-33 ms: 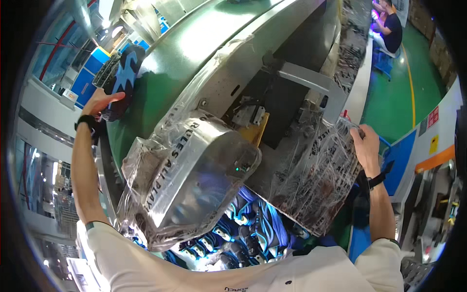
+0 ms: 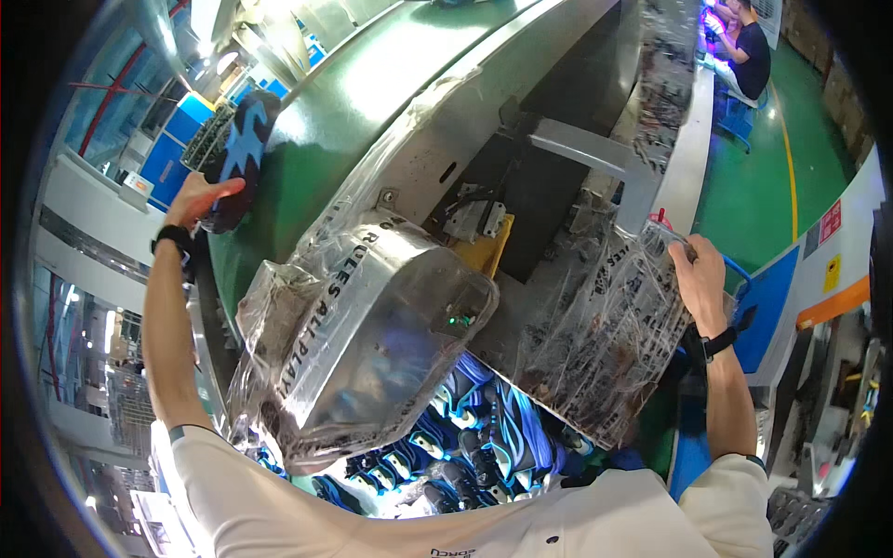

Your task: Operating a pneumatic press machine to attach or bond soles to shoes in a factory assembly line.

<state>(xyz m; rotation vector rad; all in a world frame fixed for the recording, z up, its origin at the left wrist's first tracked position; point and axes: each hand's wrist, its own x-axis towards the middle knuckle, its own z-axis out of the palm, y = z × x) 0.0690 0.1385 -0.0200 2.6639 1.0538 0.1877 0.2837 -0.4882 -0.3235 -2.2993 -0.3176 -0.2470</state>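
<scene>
My left hand (image 2: 206, 197) grips a black shoe (image 2: 244, 149) with a blue-patterned sole at the far left, upright beside the green belt (image 2: 321, 153). The thumb lies across the sole; the other fingers are mostly hidden behind it. At the right, my right hand (image 2: 699, 279) is closed over the upper edge of a plastic-wrapped panel (image 2: 595, 316). Between my hands stands a metal machine housing (image 2: 391, 335), wrapped in clear film, with small green lights. Below it, close to my body, lie several dark shoes with blue laces (image 2: 465, 437).
A metal bracket (image 2: 586, 149) spans the open middle of the machine, near a yellow part (image 2: 488, 246). A small red knob (image 2: 660, 219) sits by my right hand. A seated person (image 2: 744, 56) works under purple light at the far right, beside a green floor (image 2: 753, 177).
My left hand and the shoe have shifted very slightly to the right. The right hand keeps its place on the panel edge.
</scene>
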